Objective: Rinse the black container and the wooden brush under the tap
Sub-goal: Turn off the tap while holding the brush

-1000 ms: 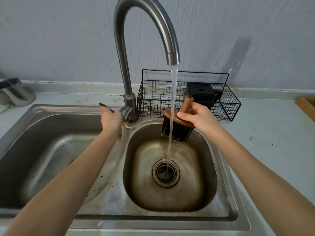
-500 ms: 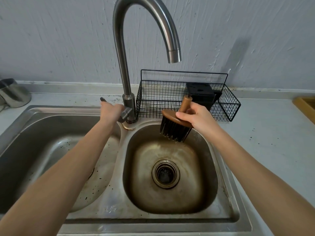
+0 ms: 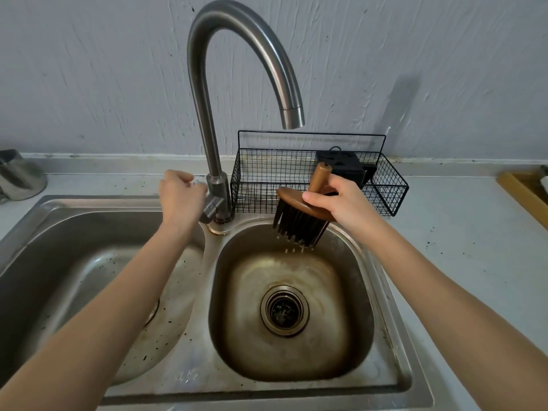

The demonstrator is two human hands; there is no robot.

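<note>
My right hand (image 3: 345,203) grips the wooden brush (image 3: 299,213) by its round wooden base and handle, holding it over the back rim of the small right basin (image 3: 355,336). Its black bristles point down and drip water. The black container (image 3: 341,166) sits in the black wire basket (image 3: 385,191) behind the brush. My left hand (image 3: 181,194) is curled at the tap lever, left of the tap (image 3: 213,114); the lever under it is mostly hidden. No water runs from the spout.
A larger left basin (image 3: 59,262) with dark specks lies beside the small one. A steel pot (image 3: 17,176) stands on the counter at far left. A wooden tray edge (image 3: 527,191) shows at far right. The drain (image 3: 284,310) sits mid-basin.
The water stream, running one second ago, has stopped. My left hand stays at the tap lever. The brush remains in my right hand and now drips.
</note>
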